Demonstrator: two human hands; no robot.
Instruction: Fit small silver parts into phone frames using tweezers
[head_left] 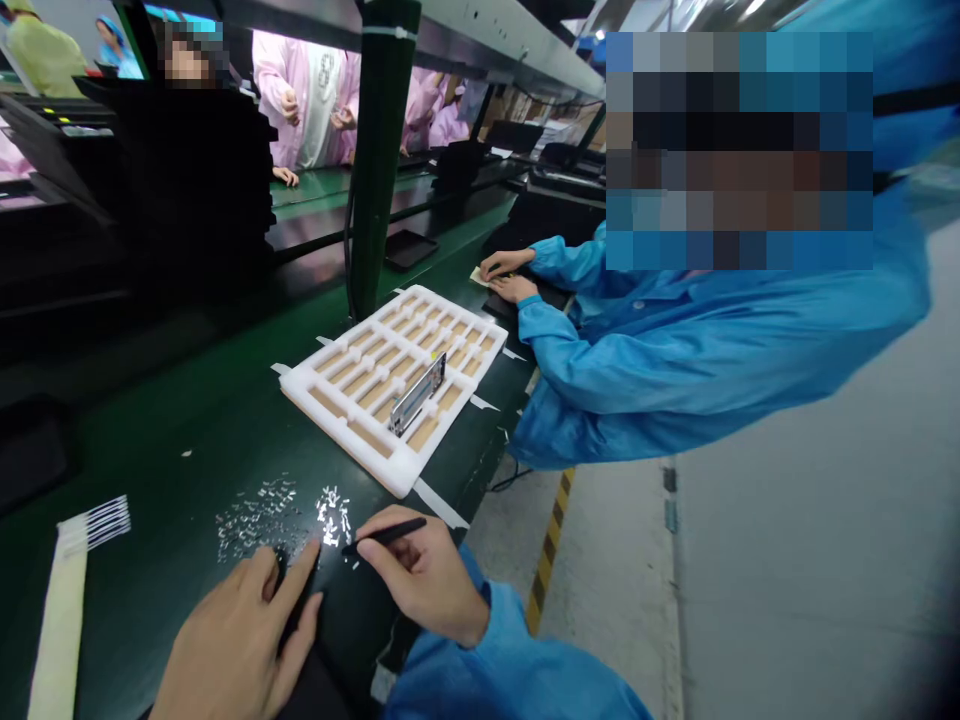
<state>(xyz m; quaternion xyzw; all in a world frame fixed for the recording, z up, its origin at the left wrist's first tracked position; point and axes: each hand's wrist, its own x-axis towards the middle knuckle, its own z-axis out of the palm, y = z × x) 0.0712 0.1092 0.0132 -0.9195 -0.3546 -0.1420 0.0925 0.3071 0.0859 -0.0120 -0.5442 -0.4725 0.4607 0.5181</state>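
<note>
My right hand (424,575) is closed round a thin black pen-like tool (390,533), its tip near a pile of small white pieces (332,515). Just left of that pile, my left hand (244,635) rests on the dark green table (172,410) with its fingers apart, the index fingertip close to the white pieces. Many small grey slivers (259,515) are scattered beyond the left fingers. Farther forward lies a white foam tray (401,478) with rectangular slots, and a thin metal-framed part (418,393) stands on edge in it.
A pale strip with white lines (60,620) lies at the left. A green post (381,150) rises behind the tray. At the right a person in a blue coat (637,350) works with both hands at the table. Black stacked trays (195,190) stand at the back left.
</note>
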